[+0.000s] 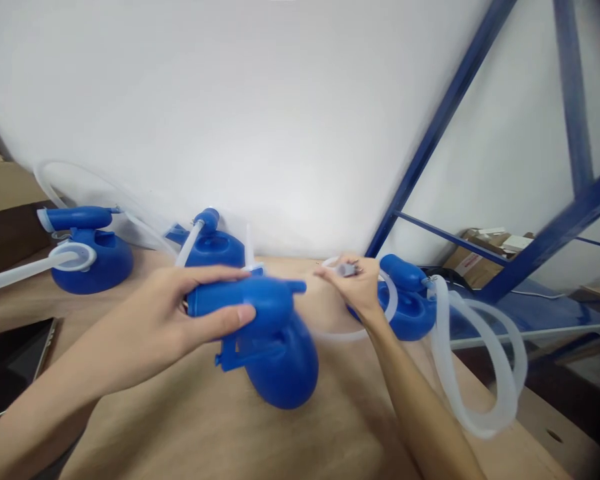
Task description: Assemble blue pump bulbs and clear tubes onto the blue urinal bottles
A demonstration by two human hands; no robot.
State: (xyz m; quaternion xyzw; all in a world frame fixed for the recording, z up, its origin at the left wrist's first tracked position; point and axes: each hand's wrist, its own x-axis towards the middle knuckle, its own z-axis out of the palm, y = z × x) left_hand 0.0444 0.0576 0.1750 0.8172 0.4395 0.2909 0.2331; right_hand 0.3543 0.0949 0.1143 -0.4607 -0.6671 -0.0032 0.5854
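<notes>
My left hand (180,320) is wrapped round the blue cylindrical part of a blue plastic bottle (285,373), thumb on the near side. The bottle is tilted, and a short blue spout (296,287) points right from the cylinder. To the right, my right hand (357,283) is closed round the end of a translucent tube (347,269), its opening facing the spout. Spout and tube end are apart. A small metal piece shows between the right fingers, too blurred to name. The tube's loop runs behind the right wrist.
A blue bottle with coiled tubing (500,360) stands at right, and another blue bottle (213,247) by the wall. At left are a third bottle (93,263), a dark tablet-like device (15,367) and cardboard boxes (13,200). A blue metal rack (430,133) borders the right.
</notes>
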